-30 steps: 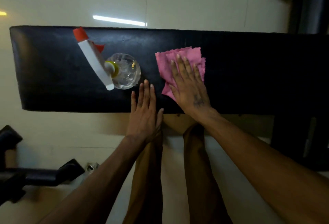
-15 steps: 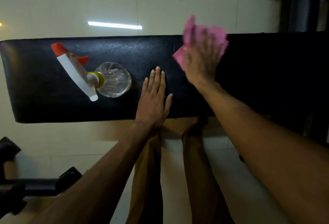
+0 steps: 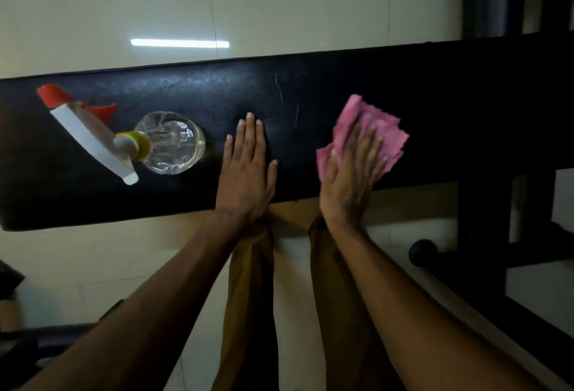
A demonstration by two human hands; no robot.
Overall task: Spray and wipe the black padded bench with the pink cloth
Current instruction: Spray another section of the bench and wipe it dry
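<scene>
Right hand (image 3: 349,173) flat, fingers spread, pressing the pink cloth (image 3: 375,130) onto the bench (image 3: 310,86).
Cloth lies under its palm and fingers; left hand (image 3: 247,170) rests flat beside.

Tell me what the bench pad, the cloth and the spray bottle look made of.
Bench pad: black vinyl or leatherette, likely; grained, faint sheen, light scratches.
Pink cloth: soft, matte woven or microfibre fabric; crumpled, frayed edges.
Spray bottle: clear glossy plastic body showing highlights; opaque white and red plastic trigger head.

Crumpled pink cloth (image 3: 383,130) on long black padded bench (image 3: 310,92), right of upright spray bottle (image 3: 167,142).
</scene>
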